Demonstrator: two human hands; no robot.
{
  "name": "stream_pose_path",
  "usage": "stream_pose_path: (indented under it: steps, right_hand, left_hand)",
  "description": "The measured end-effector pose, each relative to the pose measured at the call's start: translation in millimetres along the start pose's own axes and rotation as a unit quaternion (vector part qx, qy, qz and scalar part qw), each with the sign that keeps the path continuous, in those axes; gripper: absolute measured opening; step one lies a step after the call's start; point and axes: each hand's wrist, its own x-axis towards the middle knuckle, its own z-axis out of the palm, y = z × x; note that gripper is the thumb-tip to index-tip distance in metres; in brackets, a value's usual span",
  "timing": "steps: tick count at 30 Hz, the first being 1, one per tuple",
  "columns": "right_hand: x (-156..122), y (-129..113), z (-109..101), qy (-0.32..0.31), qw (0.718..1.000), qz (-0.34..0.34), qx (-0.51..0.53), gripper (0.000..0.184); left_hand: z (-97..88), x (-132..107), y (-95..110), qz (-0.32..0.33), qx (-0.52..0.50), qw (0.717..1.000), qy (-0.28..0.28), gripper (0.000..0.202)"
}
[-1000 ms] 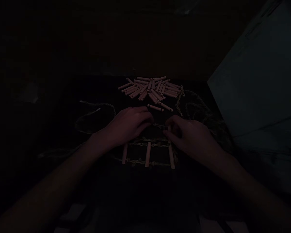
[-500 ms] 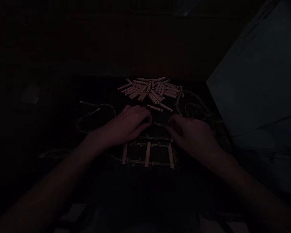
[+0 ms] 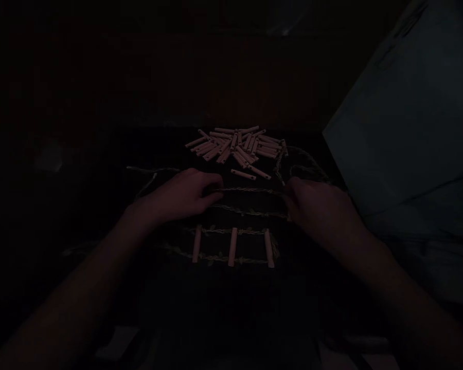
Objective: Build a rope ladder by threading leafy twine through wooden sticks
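Cord [image 3: 250,189] spans the open gap between both hands [image 3: 195,192] [image 3: 318,203].

Light: very dim | dark work surface [image 3: 158,148] | brownish-dark backdrop [image 3: 235,87] | right: pale panel [image 3: 412,139]

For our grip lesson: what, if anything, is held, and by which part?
Twisted cord; left hand and right hand each hold one end of the stretch between them.
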Motion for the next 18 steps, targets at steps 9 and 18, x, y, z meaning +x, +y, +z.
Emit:
stream_pose_path:
  steps: [9, 18]
  right_hand:
    - [8.6, -11.7, 32.6, 0.133, 0.966, -0.155, 0.158, 0.024]
    - [9.8, -2.9, 27.0, 0.132, 0.982, -0.112, 0.081, 0.018]
  left_hand:
    - [13.9, 3.4, 10.0, 0.052, -0.033, 0.998, 0.004, 0.02]
    - [-14.8, -4.6, -18.2, -0.031, -0.038, 0.999, -0.023, 0.021]
